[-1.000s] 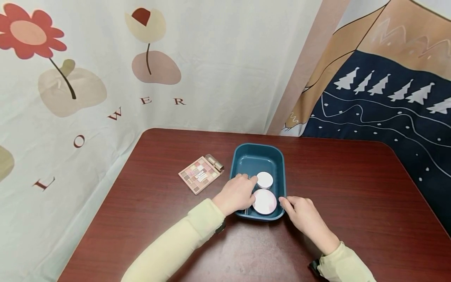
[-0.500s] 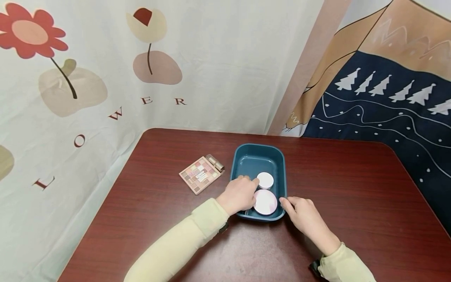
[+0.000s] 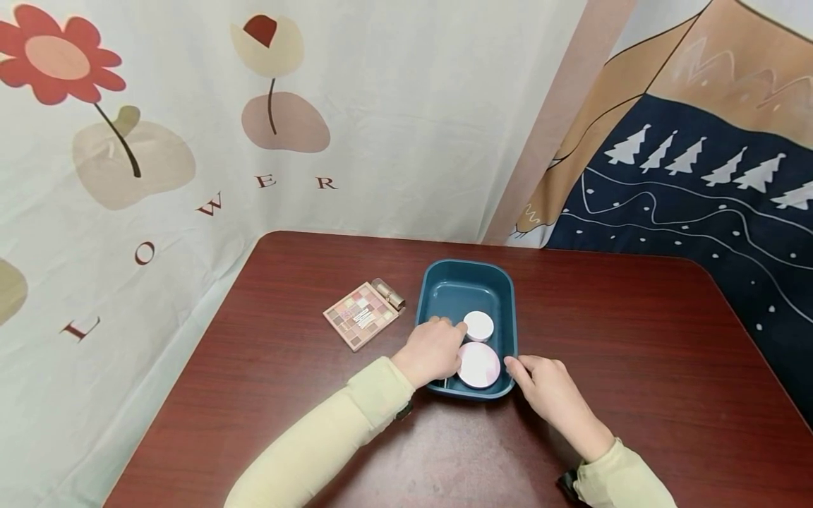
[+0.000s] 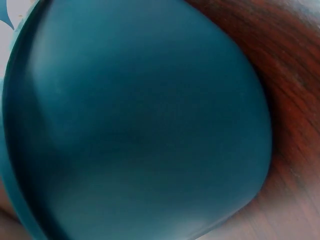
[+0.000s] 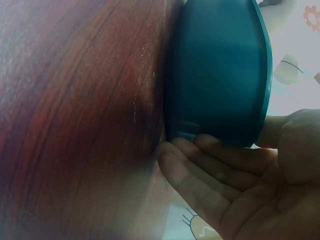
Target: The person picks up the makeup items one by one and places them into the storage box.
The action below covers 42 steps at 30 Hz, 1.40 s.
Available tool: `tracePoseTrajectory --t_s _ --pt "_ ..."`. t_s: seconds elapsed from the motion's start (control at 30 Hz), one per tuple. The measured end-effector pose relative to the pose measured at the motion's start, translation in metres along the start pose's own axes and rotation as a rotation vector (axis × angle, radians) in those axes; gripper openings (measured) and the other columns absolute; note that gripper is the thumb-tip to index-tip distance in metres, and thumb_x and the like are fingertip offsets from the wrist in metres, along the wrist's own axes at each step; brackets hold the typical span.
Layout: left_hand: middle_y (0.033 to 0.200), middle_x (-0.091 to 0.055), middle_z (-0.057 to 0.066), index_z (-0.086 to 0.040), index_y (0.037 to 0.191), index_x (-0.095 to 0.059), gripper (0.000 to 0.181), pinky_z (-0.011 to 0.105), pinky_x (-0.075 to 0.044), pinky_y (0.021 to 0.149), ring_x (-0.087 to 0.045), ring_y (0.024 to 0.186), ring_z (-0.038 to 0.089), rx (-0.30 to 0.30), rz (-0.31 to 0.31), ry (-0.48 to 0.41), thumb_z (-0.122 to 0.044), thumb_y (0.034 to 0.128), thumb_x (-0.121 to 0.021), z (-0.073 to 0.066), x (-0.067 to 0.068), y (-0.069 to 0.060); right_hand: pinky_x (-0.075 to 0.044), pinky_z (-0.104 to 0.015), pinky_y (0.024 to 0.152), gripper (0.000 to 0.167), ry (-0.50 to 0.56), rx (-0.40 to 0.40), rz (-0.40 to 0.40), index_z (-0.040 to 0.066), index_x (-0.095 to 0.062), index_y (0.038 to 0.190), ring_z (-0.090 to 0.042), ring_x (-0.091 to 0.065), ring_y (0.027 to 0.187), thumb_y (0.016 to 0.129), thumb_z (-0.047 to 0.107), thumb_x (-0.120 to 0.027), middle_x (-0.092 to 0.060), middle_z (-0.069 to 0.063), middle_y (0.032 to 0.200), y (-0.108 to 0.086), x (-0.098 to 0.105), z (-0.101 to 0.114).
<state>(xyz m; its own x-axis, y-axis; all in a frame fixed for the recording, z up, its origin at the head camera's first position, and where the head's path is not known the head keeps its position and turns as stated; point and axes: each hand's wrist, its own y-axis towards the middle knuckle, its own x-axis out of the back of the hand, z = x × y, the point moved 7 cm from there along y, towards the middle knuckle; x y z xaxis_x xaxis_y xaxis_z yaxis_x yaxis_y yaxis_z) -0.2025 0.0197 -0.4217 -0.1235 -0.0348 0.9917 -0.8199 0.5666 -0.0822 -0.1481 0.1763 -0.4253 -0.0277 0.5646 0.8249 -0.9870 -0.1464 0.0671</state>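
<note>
In the head view a deep teal plastic storage box (image 3: 466, 271) stands on the table, its rounded sides raised. Inside lie a small white round container (image 3: 478, 326) and a larger pale pink round compact (image 3: 479, 365). My left hand (image 3: 432, 350) reaches over the left rim; its fingertips are hidden, so whether they hold something is unclear. Below that hand a thin pale strip (image 3: 445, 384) shows. My right hand (image 3: 547, 386) grips the right wall, thumb at the rim. In the right wrist view its fingers (image 5: 200, 182) lie against the outside of the box.
Left of the box, an eyeshadow palette (image 3: 360, 315) lies on the dark red wooden table (image 3: 635, 331). A lipstick tube (image 3: 388, 293) touches or nearly touches the palette's upper right edge. Patterned curtains (image 3: 406, 120) hang along the table's back and left.
Both hands stay practically in place at the box. The whole head view shifts very slightly; the objects keep their positions.
</note>
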Motion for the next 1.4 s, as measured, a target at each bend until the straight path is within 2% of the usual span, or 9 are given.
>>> tracePoseTrajectory --t_s 0.2,0.37,0.6,0.8,0.9,1.17,1.4 --pt "0.103 -0.07 0.013 -0.008 0.125 -0.069 0.034 0.037 -0.058 0.079 -0.065 0.094 0.026 -0.006 -0.009 0.006 -0.021 0.0937 -0.07 0.0 0.0 -0.001 -0.038 -0.026 0.061 0.042 -0.003 0.001 -0.004 0.018 -0.05 0.064 -0.01 -0.04 0.06 0.105 0.018 -0.061 -0.034 0.008 0.061 0.0 0.0 0.0" --pt "0.102 -0.07 0.013 -0.008 0.122 -0.07 0.031 0.037 -0.058 0.081 -0.064 0.094 0.026 -0.029 -0.059 0.003 -0.022 0.0948 -0.07 0.0 0.006 -0.003 -0.038 -0.026 0.061 0.043 -0.005 0.004 -0.006 0.018 -0.049 0.064 -0.01 -0.04 0.06 0.105 0.018 -0.061 -0.034 0.009 0.061 0.0 0.0 0.0" --pt "0.099 -0.065 0.011 -0.005 0.115 -0.072 0.028 0.034 -0.056 0.081 -0.06 0.092 0.023 -0.094 -0.209 0.005 -0.022 0.0926 -0.074 0.002 0.017 -0.011 -0.038 -0.027 0.061 0.042 -0.006 0.005 -0.015 0.018 -0.05 0.064 -0.01 -0.041 0.06 0.105 0.019 -0.061 -0.034 0.009 0.06 0.0 0.0 0.0" --pt "0.092 -0.056 0.008 -0.005 0.103 -0.07 0.02 0.032 -0.05 0.072 -0.051 0.085 0.022 -0.169 -0.356 -0.002 -0.015 0.0875 -0.077 0.007 0.026 -0.019 -0.038 -0.027 0.061 0.043 -0.01 0.01 -0.021 0.018 -0.049 0.063 -0.01 -0.04 0.06 0.104 0.018 -0.061 -0.033 0.01 0.06 0.0 0.0 0.0" --pt "0.093 -0.054 0.008 -0.006 0.1 -0.068 0.018 0.032 -0.047 0.071 -0.049 0.085 0.022 -0.187 -0.401 -0.021 -0.014 0.0873 -0.077 0.01 0.03 -0.021 -0.038 -0.027 0.061 0.043 -0.011 0.01 -0.021 0.018 -0.049 0.063 -0.01 -0.04 0.06 0.104 0.018 -0.061 -0.034 0.009 0.06 0.0 0.0 0.0" --pt "0.111 -0.058 0.013 -0.005 0.108 -0.068 0.021 0.039 -0.05 0.082 -0.051 0.097 0.025 -0.157 -0.439 -0.101 -0.018 0.0929 -0.074 0.027 0.038 -0.022 -0.037 -0.027 0.06 0.044 -0.009 0.01 -0.022 0.018 -0.048 0.062 -0.01 -0.039 0.059 0.104 0.018 -0.061 -0.033 0.01 0.06 0.0 0.0 0.0" --pt "0.123 -0.057 0.02 -0.002 0.116 -0.066 0.028 0.043 -0.05 0.092 -0.054 0.107 0.031 -0.132 -0.442 -0.113 -0.021 0.0964 -0.071 0.043 0.044 -0.023 -0.037 -0.027 0.06 0.044 -0.009 0.006 -0.02 0.018 -0.048 0.062 -0.01 -0.039 0.059 0.104 0.019 -0.061 -0.033 0.01 0.06 -0.001 0.0 0.0"
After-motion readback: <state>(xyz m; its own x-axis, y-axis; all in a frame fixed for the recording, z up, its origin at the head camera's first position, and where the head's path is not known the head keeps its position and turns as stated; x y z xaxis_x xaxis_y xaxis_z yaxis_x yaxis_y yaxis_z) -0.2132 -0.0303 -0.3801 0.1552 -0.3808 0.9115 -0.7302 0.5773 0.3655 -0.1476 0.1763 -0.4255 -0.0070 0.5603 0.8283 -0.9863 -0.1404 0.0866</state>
